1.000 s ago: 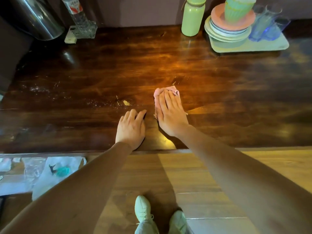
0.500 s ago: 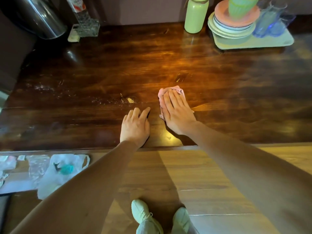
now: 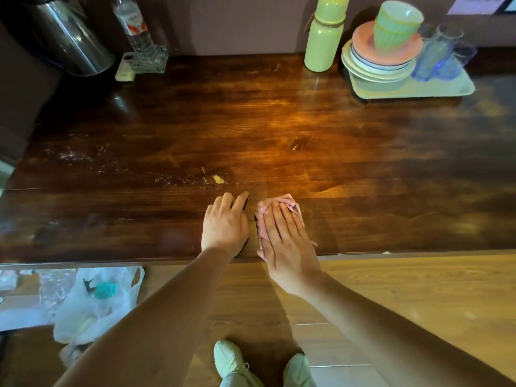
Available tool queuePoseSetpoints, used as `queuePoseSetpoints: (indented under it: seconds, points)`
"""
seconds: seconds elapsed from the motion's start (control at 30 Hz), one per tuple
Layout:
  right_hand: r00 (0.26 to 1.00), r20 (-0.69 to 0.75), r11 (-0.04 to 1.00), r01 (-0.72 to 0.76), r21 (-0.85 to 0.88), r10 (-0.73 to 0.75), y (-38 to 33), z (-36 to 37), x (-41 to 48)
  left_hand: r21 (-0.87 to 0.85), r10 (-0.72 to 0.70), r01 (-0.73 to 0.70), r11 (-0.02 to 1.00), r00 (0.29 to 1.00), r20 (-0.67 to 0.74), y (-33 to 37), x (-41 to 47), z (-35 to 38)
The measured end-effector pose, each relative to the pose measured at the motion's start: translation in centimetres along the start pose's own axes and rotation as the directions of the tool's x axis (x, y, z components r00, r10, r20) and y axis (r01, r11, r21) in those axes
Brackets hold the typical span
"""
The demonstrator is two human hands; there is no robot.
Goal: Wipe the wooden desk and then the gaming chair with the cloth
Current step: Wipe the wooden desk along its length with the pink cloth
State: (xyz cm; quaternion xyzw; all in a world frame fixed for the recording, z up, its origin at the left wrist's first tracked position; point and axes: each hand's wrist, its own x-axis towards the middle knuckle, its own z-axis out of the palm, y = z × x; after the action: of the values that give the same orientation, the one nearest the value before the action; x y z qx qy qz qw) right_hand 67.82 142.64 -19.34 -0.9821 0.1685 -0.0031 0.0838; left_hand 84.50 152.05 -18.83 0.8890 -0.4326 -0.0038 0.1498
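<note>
Cloth: the pink cloth lay bunched on the wooden desk close to its near edge, about midway along it. It was mostly covered by the right hand, with only its far end and left side showing.
Right hand: the right hand lay palm-down on the cloth with straight fingers held together and pointing toward the far edge. It pressed rather than gripped, and its heel hung over the near edge.
Why flat: a spread palm probably put even pressure on the wad, which suits a wiping stroke better than a pinch would.
Left hand: the left hand rested flat on bare wood just beside the cloth without touching it. Its fingers were relaxed and held nothing, and it was likely there as a brace.
Arms: both forearms reached forward over the near edge, the right one slanting in from the right.
Step in hand: the desk wipe, on the strip along the near edge.
Left to do: pale speckles lay left of the hands toward the left edge. The gaming chair was not in view.
Far edge: a steel pot, a clear bottle, a green flask and a tray of dishes stood along it, well apart from the hands.
</note>
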Motion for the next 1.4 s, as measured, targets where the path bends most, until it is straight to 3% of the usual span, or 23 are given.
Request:
queuePoseSetpoints:
  seconds: [0.07, 0.27, 0.57, 0.77, 0.93, 1.23, 1.4]
  points:
    - [1.0, -0.013, 1.0, 0.002, -0.012, -0.002, 1.0, -0.5, 3.2, -0.011, 0.005, -0.005, 1.0, 1.0, -0.02, -0.2, 0.2, 0.2]
    - [0.985, 0.022, 0.984, -0.172, -0.037, 0.173, 2.6, -2.5, 11.9, -0.019, 0.017, -0.018, 1.0, 0.998, -0.056, -0.4, 0.1, 0.5]
    - [0.999, 0.032, 1.0, -0.016, 0.004, 0.016, -1.4, 0.3, -0.4, -0.083, -0.042, 0.042, 0.996, 0.999, 0.005, 0.4, 0.1, -0.8]
    - [0.999, 0.023, 0.999, 0.022, -0.037, -0.021, 1.3, -0.7, 6.9, -0.144, -0.066, 0.064, 0.987, 0.998, -0.006, -0.1, 0.4, -0.3]
    - [0.991, 0.016, 0.991, -0.13, -0.041, 0.131, 2.3, -1.8, 13.4, -0.144, -0.054, 0.048, 0.988, 0.998, -0.036, -0.4, 0.4, 0.1]
    - [0.998, -0.041, 0.999, -0.044, 0.015, 0.044, -1.3, 0.2, 3.8, -0.235, -0.092, 0.092, 0.968, 0.996, 0.011, 0.4, 0.4, -1.9]
    - [1.0, 0.008, 0.999, -0.028, -0.019, 0.028, 0.4, -0.7, 8.2, -0.261, -0.052, 0.059, 0.963, 0.998, 0.033, 0.0, 0.8, -2.5]
